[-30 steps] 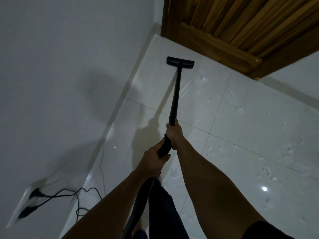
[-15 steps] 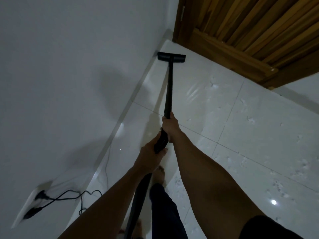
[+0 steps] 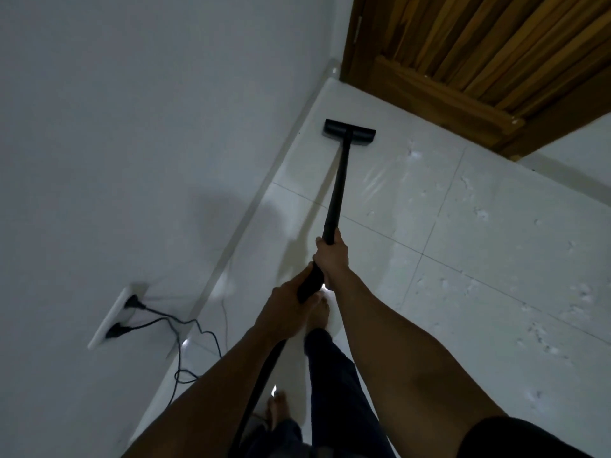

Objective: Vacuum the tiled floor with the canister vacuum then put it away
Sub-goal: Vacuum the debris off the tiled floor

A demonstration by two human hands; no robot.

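Two bare hands closed around one long black vacuum wand [image 3: 338,183]: right hand [image 3: 331,256] farther along the tube, fingers wrapped fully round it; left hand [image 3: 287,309] nearer, clasped on the thicker black handle end just behind. Grip of both shut firmly on the wand. One flat black rectangular floor nozzle [image 3: 349,131] at the wand's far end, resting on the glossy white tiled floor [image 3: 479,259], near the far left corner, just beside the pale skirting of the white painted wall [image 3: 115,127] and a little short of the slatted brown wooden door [image 3: 479,51]. One black flexible hose [image 3: 261,385] running from under the left hand down toward the near edge. Canister body not in view. One white double wall socket [image 3: 110,320] low on the left wall, holding two black plugs (both seated), with thin black cables [image 3: 195,335] trailing down onto the floor. Two bare feet below the arms, one far [image 3: 319,312], one near [image 3: 277,408], with dark trouser legs. No containers, no readable writing or brand marks anywhere. Grout lines dividing the floor into large square tiles, faint grey speckles on them.
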